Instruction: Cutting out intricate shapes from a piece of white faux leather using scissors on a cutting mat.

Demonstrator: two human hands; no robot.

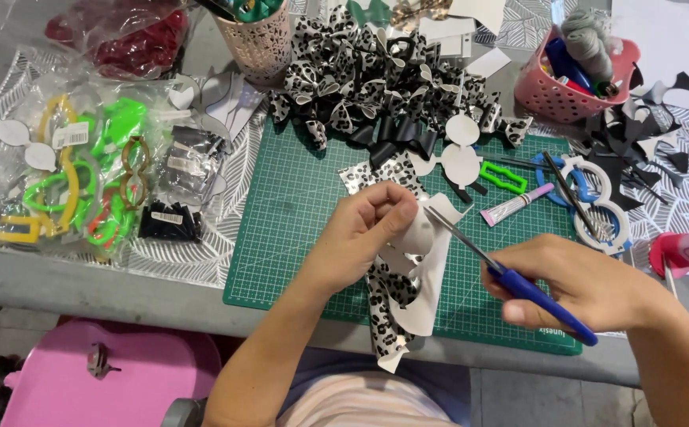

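My left hand [368, 229] pinches a strip of leopard-print faux leather [408, 296] with a white back, which hangs down over the front edge of the green cutting mat [297, 229]. My right hand [590, 285] grips blue-handled scissors [511, 277]. Their open blades point up-left and their tips meet the strip just right of my left fingers.
A pile of leopard-print bows [376, 79] lies at the mat's far edge. Left are bags of coloured plastic pieces [83, 174]. Right are a pink basket [582, 71], a glue tube [514, 205], blue-and-white scissors [590, 198], black scraps and a pink glue gun [688, 253]. A pink stool [99, 379] stands below.
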